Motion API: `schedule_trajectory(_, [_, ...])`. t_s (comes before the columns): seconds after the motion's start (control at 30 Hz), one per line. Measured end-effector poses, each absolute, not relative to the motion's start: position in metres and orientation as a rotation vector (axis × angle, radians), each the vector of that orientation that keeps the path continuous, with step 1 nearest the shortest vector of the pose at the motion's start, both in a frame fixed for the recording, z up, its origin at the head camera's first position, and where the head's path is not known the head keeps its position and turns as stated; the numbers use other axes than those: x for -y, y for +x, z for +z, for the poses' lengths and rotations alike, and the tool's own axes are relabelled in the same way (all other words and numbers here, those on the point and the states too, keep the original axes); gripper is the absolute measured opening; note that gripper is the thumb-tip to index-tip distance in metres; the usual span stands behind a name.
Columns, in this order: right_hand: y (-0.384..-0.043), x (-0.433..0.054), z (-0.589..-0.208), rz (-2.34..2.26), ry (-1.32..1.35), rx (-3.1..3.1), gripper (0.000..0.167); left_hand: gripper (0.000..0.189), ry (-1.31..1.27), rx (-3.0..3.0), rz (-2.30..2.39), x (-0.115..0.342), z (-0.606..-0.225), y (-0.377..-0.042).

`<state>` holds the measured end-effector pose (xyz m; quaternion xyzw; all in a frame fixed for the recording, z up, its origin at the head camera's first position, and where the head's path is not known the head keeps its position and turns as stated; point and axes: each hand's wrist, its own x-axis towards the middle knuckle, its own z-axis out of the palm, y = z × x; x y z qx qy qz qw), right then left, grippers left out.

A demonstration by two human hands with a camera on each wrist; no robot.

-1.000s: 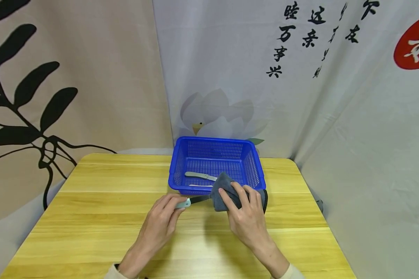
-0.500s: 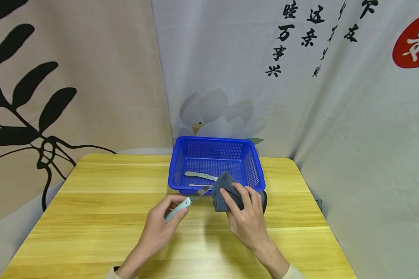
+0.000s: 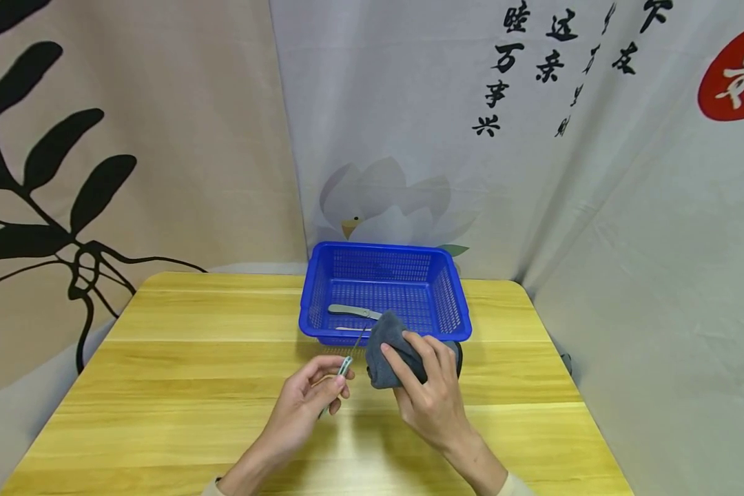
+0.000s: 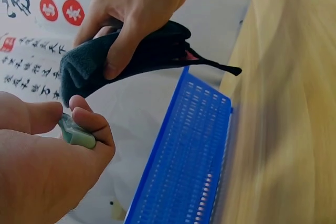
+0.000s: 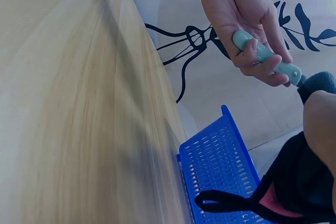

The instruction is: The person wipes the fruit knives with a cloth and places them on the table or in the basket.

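Note:
My left hand point(image 3: 300, 403) grips a knife by its mint-green handle point(image 5: 265, 55), and the thin blade point(image 3: 359, 339) points up and away, nearly edge-on in the head view. In the left wrist view the handle's end point(image 4: 81, 137) shows between thumb and fingers. My right hand point(image 3: 437, 410) holds a folded dark grey cloth point(image 3: 381, 334), fingers over its top. The blade stands close to the cloth's left side in the head view; in the right wrist view it runs to the cloth point(image 5: 319, 81), where contact is unclear. Both hands are above the table, in front of the basket.
Behind the hands stands a blue plastic basket point(image 3: 384, 246) at the table's back edge. Inside lie a grey-handled knife point(image 3: 352, 311), partly behind the cloth, and a thin pale item point(image 3: 352, 328). A printed curtain point(image 3: 223, 138) hangs behind the wooden table point(image 3: 192, 358).
The knife has come out from the cloth and turned from lying sideways to pointing upward, edge-on. The left hand has rolled and shifted right; the right hand and cloth have moved slightly left and nearer.

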<state>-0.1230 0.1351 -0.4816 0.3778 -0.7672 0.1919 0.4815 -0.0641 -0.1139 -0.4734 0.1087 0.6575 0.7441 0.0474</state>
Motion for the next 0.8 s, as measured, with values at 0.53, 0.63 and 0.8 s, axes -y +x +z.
schedule_trajectory(0.53, [-0.1182,-0.1332,-0.4825,0.438,1.171,1.811,0.036,0.038,0.152,-1.791,2.261,0.1099,-0.4722,-0.0625])
schedule_trajectory(0.63, [-0.1175,-0.1325,-0.4817,0.437,1.209,1.817,0.037,0.04,0.172,-1.785,2.247,0.1101,-0.4719,-0.0629])
schedule_trajectory(0.8, [-0.1159,-0.133,-0.4806,0.427,1.222,1.869,0.04,0.038,0.264,-1.786,2.214,0.112,-0.4731,-0.0634])
